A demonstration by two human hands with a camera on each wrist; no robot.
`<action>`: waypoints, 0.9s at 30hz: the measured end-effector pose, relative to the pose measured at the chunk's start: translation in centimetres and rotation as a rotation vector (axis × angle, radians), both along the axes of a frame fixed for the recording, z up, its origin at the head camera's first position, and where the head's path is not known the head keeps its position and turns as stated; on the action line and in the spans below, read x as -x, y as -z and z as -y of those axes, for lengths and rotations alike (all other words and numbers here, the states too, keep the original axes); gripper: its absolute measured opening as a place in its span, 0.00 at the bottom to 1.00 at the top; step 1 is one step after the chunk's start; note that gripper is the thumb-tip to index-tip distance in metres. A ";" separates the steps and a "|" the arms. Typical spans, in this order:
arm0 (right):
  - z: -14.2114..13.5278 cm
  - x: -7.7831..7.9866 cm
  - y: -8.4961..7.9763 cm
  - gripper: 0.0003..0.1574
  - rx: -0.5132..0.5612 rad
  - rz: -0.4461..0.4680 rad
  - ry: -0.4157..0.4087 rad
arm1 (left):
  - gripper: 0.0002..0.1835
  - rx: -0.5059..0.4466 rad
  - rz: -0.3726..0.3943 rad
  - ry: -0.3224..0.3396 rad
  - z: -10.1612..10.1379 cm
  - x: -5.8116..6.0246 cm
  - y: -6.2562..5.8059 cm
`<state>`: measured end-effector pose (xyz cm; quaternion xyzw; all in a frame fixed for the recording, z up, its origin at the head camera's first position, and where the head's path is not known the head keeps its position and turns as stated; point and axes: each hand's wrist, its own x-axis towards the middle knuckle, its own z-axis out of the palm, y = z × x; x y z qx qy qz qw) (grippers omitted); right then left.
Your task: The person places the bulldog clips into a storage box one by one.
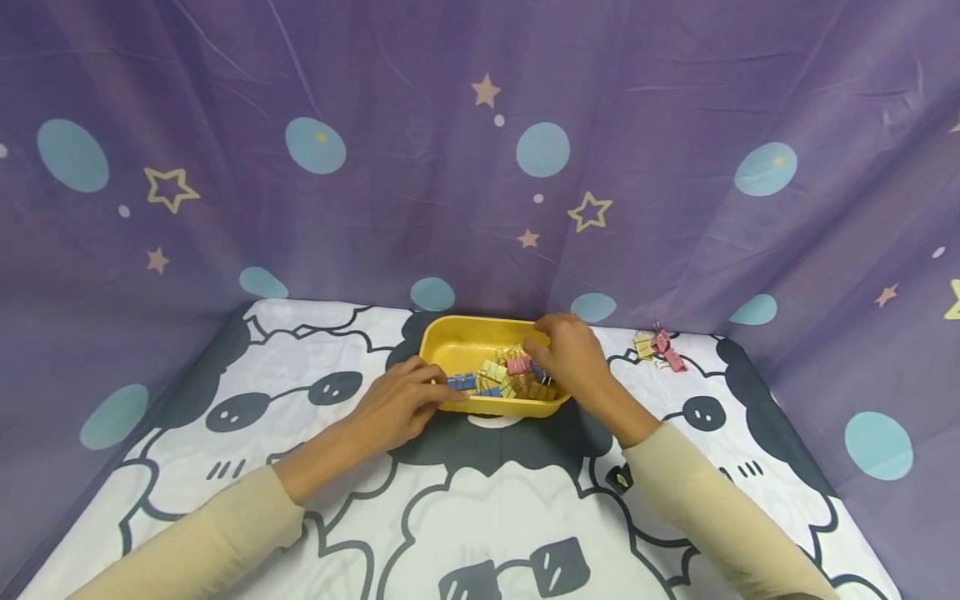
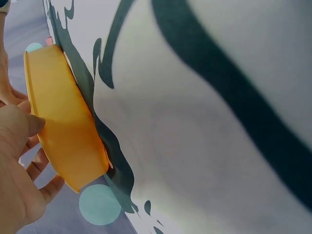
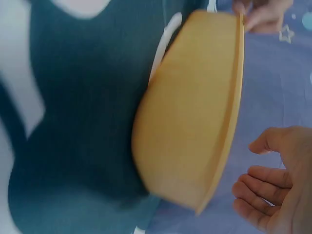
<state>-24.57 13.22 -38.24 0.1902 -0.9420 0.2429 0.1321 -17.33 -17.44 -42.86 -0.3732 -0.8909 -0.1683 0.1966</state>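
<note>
A yellow plastic tray [image 1: 457, 329] stands near the back of the cloth, holding several binder clips in yellow, blue and pink. My left hand [image 1: 401, 404] is at the tray's front left corner. Its thumb lies over the front rim beside a blue binder clip [image 1: 461, 381], and its other fingers are spread about the tray's left end [image 2: 68, 146]. Over the right end, my right hand [image 1: 573, 354] hangs above the clips, fingers loosely bent. In the right wrist view its thumb and fingers [image 3: 265, 183] are apart, with nothing seen between them.
To the right of the tray, a small group of pink binder clips [image 1: 674, 360] and a yellow binder clip [image 1: 643, 346] lies on the cartoon-print cloth [image 1: 495, 500]. A purple curtain [image 1: 420, 192] with stars and dots rises behind and at both sides.
</note>
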 end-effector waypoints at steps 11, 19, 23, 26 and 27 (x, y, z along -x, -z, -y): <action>-5.7 1.2 -0.3 0.24 0.020 -0.015 0.117 | 0.23 -0.002 0.007 0.003 0.0 0.0 -0.1; -8.8 1.4 -0.2 0.25 0.027 -0.021 0.142 | 0.23 -0.002 0.019 -0.006 0.0 0.0 -0.3; -9.8 1.1 -0.3 0.27 0.018 0.012 0.172 | 0.23 -0.011 0.023 -0.011 -0.1 -0.1 -0.2; -10.6 0.9 -0.4 0.28 0.012 0.022 0.185 | 0.23 -0.017 0.018 -0.010 -0.2 -0.2 -0.1; -10.9 0.9 -0.4 0.28 0.010 0.015 0.188 | 0.23 -0.017 0.017 -0.010 -0.2 -0.2 -0.2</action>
